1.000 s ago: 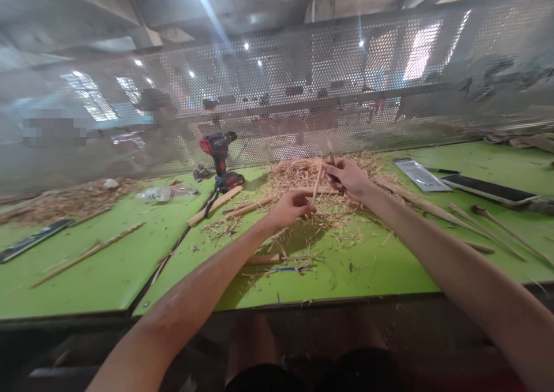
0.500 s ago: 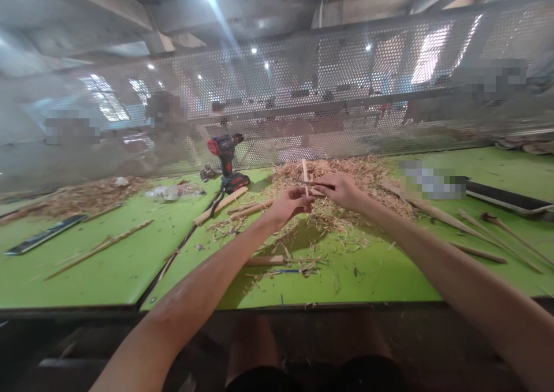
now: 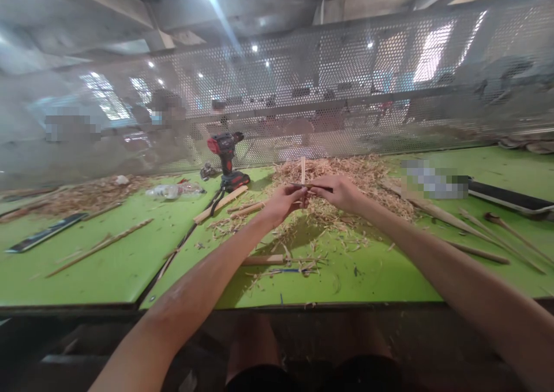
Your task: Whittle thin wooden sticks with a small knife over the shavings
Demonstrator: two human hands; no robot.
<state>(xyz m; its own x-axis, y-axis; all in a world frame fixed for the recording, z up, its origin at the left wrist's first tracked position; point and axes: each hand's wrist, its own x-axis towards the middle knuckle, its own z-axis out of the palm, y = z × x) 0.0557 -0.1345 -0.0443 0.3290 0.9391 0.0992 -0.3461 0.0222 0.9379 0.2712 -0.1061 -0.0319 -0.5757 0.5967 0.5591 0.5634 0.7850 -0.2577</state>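
Observation:
My left hand (image 3: 280, 202) is closed around the lower part of a thin wooden stick (image 3: 303, 170) that stands upright above a heap of wood shavings (image 3: 346, 175). My right hand (image 3: 340, 191) is closed on a small knife (image 3: 325, 189) whose blade lies crosswise against the stick. Both hands meet over the middle of the green table (image 3: 108, 271), at arm's length. The knife's blade is mostly hidden by my fingers.
A red and black cordless drill (image 3: 227, 158) stands behind my left hand. Cut wooden sticks (image 3: 220, 203) lie beside it, and long tapered ones (image 3: 480, 230) at the right. A phone (image 3: 45, 232) lies far left. A perforated metal screen (image 3: 346, 80) walls the table's back.
My left hand rose from the shavings and took the stick, which turned from slanted to upright. My right hand brought the knife across it and both hands closed together.

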